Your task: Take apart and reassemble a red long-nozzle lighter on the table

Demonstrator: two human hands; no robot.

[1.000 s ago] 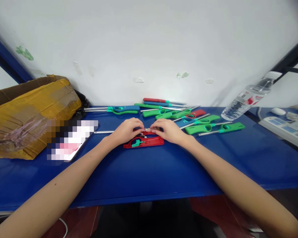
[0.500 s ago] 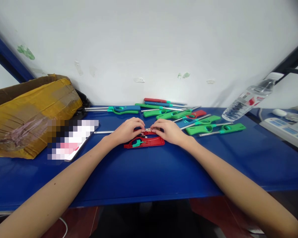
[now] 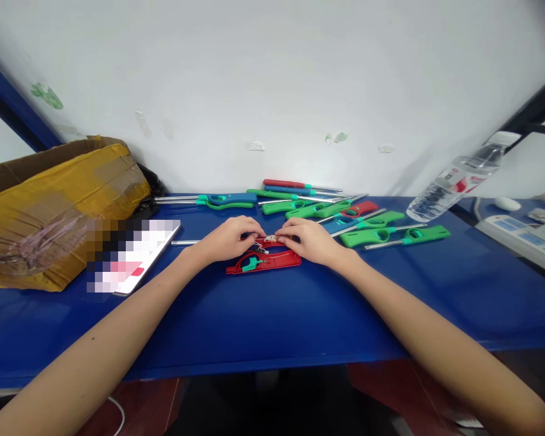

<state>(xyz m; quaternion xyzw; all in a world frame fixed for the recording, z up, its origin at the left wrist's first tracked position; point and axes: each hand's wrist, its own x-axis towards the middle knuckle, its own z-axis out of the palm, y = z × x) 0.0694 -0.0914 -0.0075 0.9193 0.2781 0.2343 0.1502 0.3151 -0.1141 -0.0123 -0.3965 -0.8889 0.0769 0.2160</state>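
Observation:
Near the middle of the blue table, my left hand (image 3: 234, 239) and my right hand (image 3: 306, 240) face each other over an opened red lighter body (image 3: 279, 243), fingers closed at its small metal parts (image 3: 269, 238). Both hands partly cover that body. A metal tube (image 3: 184, 243) sticks out to the left of my left hand. Just in front lies a separate red half shell (image 3: 279, 260) with a turquoise trigger (image 3: 251, 263) in it. Thin wires show between the hands. The exact part under each set of fingertips is too small to name.
Several green, blue and red lighters (image 3: 367, 236) lie behind and to the right. A tablet (image 3: 138, 257) and a taped cardboard box (image 3: 63, 224) are on the left. At the right stand a leaning water bottle (image 3: 454, 181) and a power strip (image 3: 522, 236).
My fingertips have shifted slightly over the red body, and a bit more of its metal parts and wires shows. The rest looks the same.

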